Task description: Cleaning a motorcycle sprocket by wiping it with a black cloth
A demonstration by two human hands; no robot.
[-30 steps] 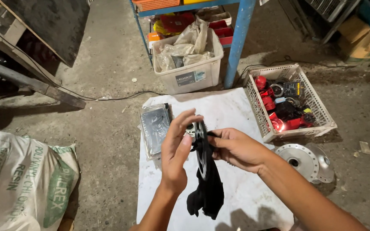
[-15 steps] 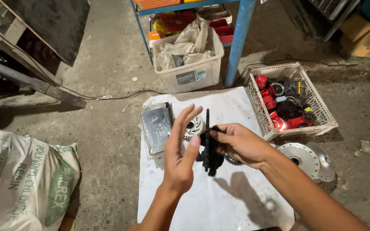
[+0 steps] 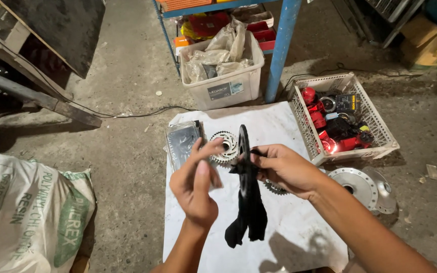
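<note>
The right hand (image 3: 284,169) pinches a dark toothed disc (image 3: 243,159) upright above the white sheet (image 3: 289,237), a black rag (image 3: 249,217) hanging from the same grip. The left hand (image 3: 195,184) hovers released beside it. Two sprockets (image 3: 226,146) lie untouched on the sheet, so the wiping looks partway done.

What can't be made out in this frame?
- Head view: dark disc in the right hand, seen edge-on; its face is hidden.
- Gear on the white sheet: mostly behind that hand.
- Basket contents: too small and jumbled.
- Left hand: empty, fingers spread.
</note>
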